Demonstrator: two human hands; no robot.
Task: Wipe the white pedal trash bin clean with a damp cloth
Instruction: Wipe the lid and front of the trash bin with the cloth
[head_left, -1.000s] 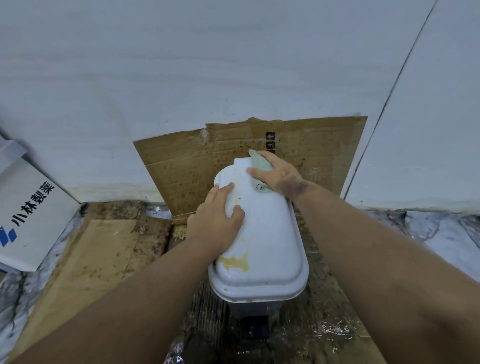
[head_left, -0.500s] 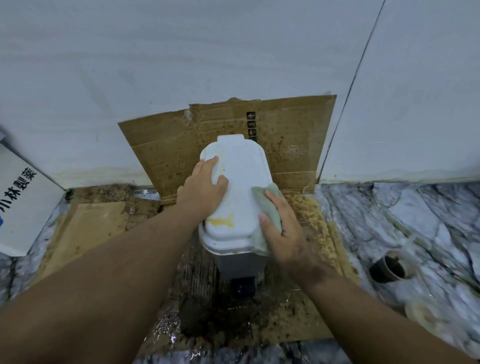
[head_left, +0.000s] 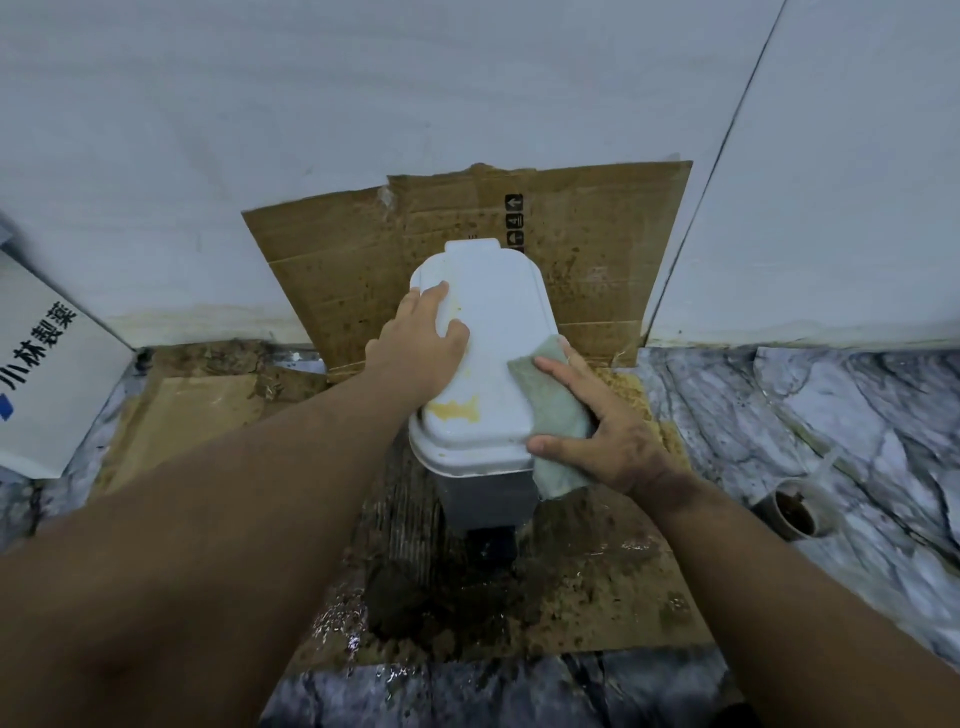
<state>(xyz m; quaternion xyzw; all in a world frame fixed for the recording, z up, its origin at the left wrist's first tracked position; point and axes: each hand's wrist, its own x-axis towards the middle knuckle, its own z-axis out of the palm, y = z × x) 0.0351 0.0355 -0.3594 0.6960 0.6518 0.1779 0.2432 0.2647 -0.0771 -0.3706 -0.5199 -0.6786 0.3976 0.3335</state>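
Note:
The white pedal trash bin (head_left: 493, 312) stands on wet, dirty cardboard against the wall, its lid down and marked with a yellow stain (head_left: 460, 408) near the front. My left hand (head_left: 421, 343) rests flat on the lid's left side, fingers straight. My right hand (head_left: 608, 431) presses a pale green cloth (head_left: 550, 410) against the lid's front right corner, thumb along the front rim. The cloth hangs down over the bin's right side. A dark pedal (head_left: 496, 543) shows below the bin's front.
A stained cardboard sheet (head_left: 597, 260) leans on the white wall behind the bin. More soiled cardboard (head_left: 597, 597) covers the marble floor. A white box with printed characters (head_left: 47, 364) lies at left. A small brown cup (head_left: 792, 512) lies at right.
My right hand carried the cloth from the lid's far end down the right side to the front right corner. My left hand stayed on the lid's left side.

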